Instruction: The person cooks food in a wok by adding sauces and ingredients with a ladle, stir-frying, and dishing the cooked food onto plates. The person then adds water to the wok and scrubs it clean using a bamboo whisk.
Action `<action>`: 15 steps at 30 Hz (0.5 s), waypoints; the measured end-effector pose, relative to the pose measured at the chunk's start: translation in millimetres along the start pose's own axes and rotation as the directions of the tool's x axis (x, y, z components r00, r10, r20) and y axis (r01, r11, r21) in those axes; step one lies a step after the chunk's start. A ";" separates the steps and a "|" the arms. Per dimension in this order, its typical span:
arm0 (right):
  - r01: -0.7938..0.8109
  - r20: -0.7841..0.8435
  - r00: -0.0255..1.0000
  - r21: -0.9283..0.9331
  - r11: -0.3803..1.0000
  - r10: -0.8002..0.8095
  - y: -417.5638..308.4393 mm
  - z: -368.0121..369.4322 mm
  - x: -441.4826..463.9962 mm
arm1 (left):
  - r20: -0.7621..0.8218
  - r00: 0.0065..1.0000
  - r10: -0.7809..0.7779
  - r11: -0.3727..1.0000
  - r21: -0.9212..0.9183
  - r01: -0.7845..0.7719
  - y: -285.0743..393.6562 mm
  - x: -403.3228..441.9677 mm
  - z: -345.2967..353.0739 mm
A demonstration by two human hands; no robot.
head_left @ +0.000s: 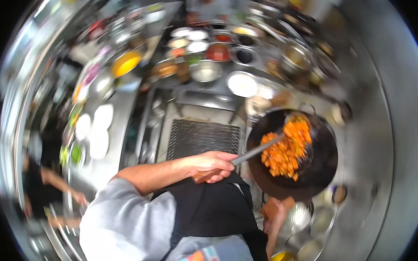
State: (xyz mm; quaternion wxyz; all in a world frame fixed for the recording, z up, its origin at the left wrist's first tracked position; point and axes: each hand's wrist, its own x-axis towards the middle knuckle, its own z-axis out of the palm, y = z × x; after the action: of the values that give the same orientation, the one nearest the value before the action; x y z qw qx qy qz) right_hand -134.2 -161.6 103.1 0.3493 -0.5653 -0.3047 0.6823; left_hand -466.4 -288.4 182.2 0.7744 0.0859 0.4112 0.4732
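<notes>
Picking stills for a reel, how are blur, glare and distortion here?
Head view throughout: wide-angle bending curves the steel panel at right, corners black; blur smears the far bowls; the ladle and food look clearer; white dishes at left wash out.

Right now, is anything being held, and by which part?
The left hand holds the ladle by its wooden handle. The right hand is at the near side of the wok; its grip cannot be told.
</notes>
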 end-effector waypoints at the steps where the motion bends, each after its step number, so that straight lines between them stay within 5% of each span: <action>1: -0.010 0.064 0.998 -0.034 0.999 0.012 1.8 8.6 -6.2 | 0.042 0.998 0.039 0.998 -0.061 -0.036 -13.4 -20.7 -6.5; 10: -0.182 0.478 0.831 -0.251 0.951 0.285 24.5 58.8 -12.8 | -0.357 0.857 0.372 0.840 -0.265 -0.474 -136.1 -171.6 32.0; 15: -0.261 0.557 0.692 -0.400 0.879 0.459 60.1 123.2 -58.0 | -0.653 0.623 0.431 0.643 -0.262 -0.720 -217.0 -249.2 46.1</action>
State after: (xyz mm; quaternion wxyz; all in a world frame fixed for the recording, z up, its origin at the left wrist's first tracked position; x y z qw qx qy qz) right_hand -256.6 -246.0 108.3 -0.0038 -0.3937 -0.3828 0.8357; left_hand -342.9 -593.5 237.2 0.4180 -0.1211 0.4187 0.7971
